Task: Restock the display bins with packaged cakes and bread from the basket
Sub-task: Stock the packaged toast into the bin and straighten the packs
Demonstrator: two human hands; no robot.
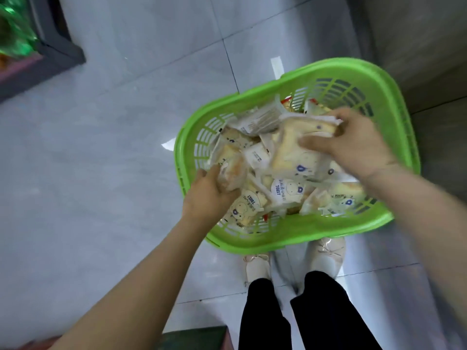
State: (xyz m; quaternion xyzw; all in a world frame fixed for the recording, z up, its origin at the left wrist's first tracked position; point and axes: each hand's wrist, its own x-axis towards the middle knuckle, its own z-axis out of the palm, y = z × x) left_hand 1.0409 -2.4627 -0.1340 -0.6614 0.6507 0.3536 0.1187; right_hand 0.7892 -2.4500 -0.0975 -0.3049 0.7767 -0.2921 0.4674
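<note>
A green plastic basket (298,232) stands on the tiled floor in front of my feet, filled with several clear packets of toast bread and cake. My left hand (211,193) is inside its left side and grips a bread packet (231,168). Over the basket's right half, my right hand (353,145) grips a bundle of toast packets (295,150) lifted a little above the pile. More packets (285,190) lie loose beneath both hands.
A dark shelf base (58,46) with green packaged goods (12,29) stands at the upper left. A grey wall or cabinet (417,41) rises behind the basket on the right. Light floor tiles (101,147) stretch to the left. My shoes (326,256) touch the basket's near rim.
</note>
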